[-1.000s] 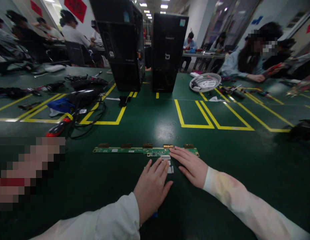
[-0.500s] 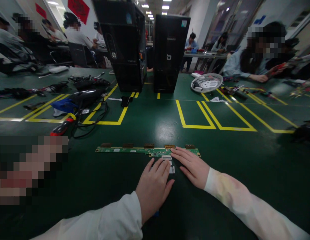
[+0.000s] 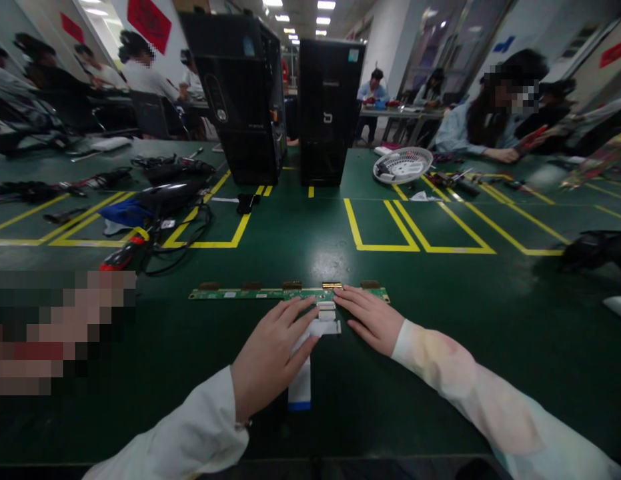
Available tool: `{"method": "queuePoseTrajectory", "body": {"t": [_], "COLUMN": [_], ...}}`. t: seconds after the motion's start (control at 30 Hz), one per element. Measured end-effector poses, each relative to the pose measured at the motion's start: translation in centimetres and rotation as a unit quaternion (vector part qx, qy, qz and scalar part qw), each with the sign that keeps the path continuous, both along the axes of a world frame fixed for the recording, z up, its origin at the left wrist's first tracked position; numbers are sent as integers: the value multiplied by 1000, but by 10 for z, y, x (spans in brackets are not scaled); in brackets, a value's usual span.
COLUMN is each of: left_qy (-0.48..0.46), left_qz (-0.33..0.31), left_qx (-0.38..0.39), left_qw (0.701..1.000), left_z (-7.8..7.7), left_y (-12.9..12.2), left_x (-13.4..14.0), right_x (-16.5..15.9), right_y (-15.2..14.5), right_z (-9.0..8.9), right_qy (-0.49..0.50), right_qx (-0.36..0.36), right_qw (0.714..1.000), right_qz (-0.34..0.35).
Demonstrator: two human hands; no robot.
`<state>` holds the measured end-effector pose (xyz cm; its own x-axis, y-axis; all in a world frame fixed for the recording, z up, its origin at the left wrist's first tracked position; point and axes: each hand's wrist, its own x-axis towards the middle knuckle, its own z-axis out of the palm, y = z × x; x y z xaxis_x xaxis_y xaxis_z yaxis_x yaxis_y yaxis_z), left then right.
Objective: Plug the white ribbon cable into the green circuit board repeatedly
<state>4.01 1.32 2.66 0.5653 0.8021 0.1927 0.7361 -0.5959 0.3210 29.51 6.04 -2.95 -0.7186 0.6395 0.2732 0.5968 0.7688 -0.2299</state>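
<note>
A long narrow green circuit board [image 3: 240, 294] lies across the table, with several brown-gold tabs along its far edge. From its near side a white flat ribbon cable [image 3: 301, 383] runs toward me, folded at the top and ending in a blue strip. My left hand [image 3: 273, 350] is over the cable, its fingers spread and stretched toward the board, covering part of both. Flat and with fingers extended, my right hand [image 3: 373, 319] rests on the right part of the board, beside the cable's connector [image 3: 326, 306].
Two black computer towers [image 3: 323, 113] stand at the back. A white round basket [image 3: 403, 165] is behind them to the right. Left lie a red-and-black handled tool [image 3: 124, 255], a blue item [image 3: 121, 212] and black cables. Yellow tape [image 3: 390, 248] marks the green table; other people sit around.
My left hand has shifted left and tilted, uncovering the ribbon cable's lower length and its blue end. My right hand stays on the board. The whole view has shifted slightly.
</note>
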Motion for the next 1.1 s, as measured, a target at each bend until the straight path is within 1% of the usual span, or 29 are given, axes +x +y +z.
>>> {"method": "queuePoseTrajectory", "body": {"t": [0.1,0.2,0.3,0.37,0.47,0.57,0.63,0.77,0.87,0.97,1.1], "left_qy": [14,30,27,28,48,72,80,85,86,84,78], "left_qz": [38,97,167,175,169,170,170,162,160,161,165], "left_qx": [-19,-23,21,48,73,96,110,130,133,134,128], "left_qw": [999,995,985,983,982,978,976,975,974,974,975], "left_z": [-3,-17,-33,-41,-48,-49,-48,-49,-50,-51,-51], "left_y": [-9,-19,-27,-30,-32,-32,-32,-31,-30,-30,-31], "left_x": [-29,-65,-95,-105,-107,-103,-100,-99,-100,-100,-100], "right_x": [0,0,0,-1,-3,-9,-15,-27,-32,-29,-15], "right_y": [0,-1,-1,-1,-2,-4,-6,-11,-14,-15,-16], "right_z": [1,1,2,3,5,10,14,23,25,24,22], "right_qy": [-11,-17,-22,-27,-25,-18,-22,-50,-72,-77,-70], "right_qx": [3,7,12,15,18,16,9,-21,-50,-66,-74], "right_qw": [1000,1000,1000,1000,999,1000,1000,998,996,995,995], "right_qz": [-1,-3,-4,-6,-14,-18,-6,31,30,24,15]}}
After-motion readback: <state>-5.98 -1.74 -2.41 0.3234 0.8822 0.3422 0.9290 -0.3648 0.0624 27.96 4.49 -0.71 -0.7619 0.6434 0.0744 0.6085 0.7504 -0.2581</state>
